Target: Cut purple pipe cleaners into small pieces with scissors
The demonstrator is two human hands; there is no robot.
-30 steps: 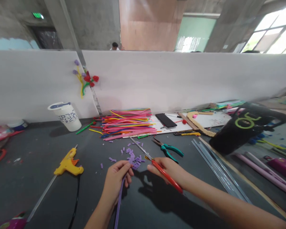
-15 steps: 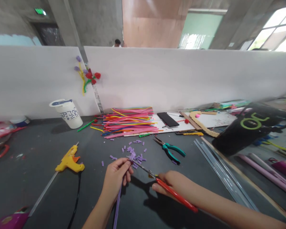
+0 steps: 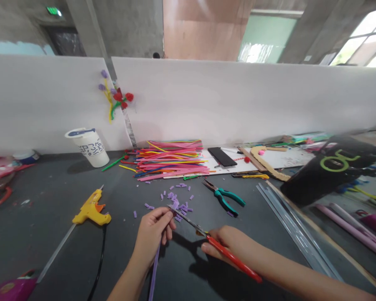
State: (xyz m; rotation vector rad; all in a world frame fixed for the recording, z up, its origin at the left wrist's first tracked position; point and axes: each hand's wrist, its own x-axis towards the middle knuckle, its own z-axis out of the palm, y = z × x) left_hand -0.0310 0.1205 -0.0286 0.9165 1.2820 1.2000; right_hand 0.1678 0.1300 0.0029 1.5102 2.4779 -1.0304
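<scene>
Between the fingertips of my left hand (image 3: 156,228) is pinched a bundle of purple pipe cleaners (image 3: 154,271), its long ends hanging toward the table's front edge. My right hand (image 3: 224,241) is closed round red-handled scissors (image 3: 233,257). The scissor blades meet the bundle's tip just beyond my left fingers; whether they are fully closed I cannot make out. Short purple cut pieces (image 3: 183,207) lie scattered on the dark table behind my hands. Teal-handled pliers (image 3: 225,198) rest to the right of these pieces.
A yellow glue gun (image 3: 92,209) with its cord lies at left, a white cup (image 3: 89,148) behind it. Colourful pipe cleaners (image 3: 172,161) are piled by the white partition (image 3: 222,100). A black phone (image 3: 222,156), clear glue sticks (image 3: 294,225) and a black bottle (image 3: 319,171) are at right.
The view has shifted very slightly. Both hands keep nearly the same place, and the scissor blades still sit at the purple tip.
</scene>
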